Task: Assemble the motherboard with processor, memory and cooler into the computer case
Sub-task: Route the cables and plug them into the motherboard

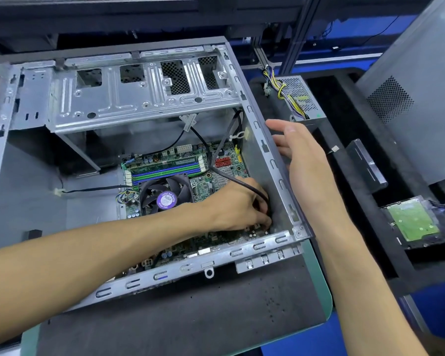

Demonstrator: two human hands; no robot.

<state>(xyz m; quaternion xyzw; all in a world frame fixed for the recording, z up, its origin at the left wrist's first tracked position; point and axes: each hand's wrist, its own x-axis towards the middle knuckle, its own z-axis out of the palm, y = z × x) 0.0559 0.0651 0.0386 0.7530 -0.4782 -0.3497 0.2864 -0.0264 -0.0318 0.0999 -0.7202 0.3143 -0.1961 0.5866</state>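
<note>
The open grey computer case (pixel 272 160) lies on its side on a dark mat. Inside it lies the green motherboard (pixel 216 173), with memory sticks (pixel 165 167) in blue and green slots and a black cooler fan (pixel 165 194) bearing a purple label. My left hand (pixel 239 206) reaches down into the case's near right corner, its fingers curled at the end of a black cable (pixel 244 182) on the board's edge. My right hand (pixel 303 155) hovers outside the case's right wall, fingers straight, holding nothing.
A power supply (pixel 299 98) with yellow and black wires lies right of the case. Further right are a black drive bay piece (pixel 368 163), a hard drive (pixel 414 222) with its green board up, and the grey side panel (pixel 409 86). The drive cage (pixel 129 91) spans the case's far half.
</note>
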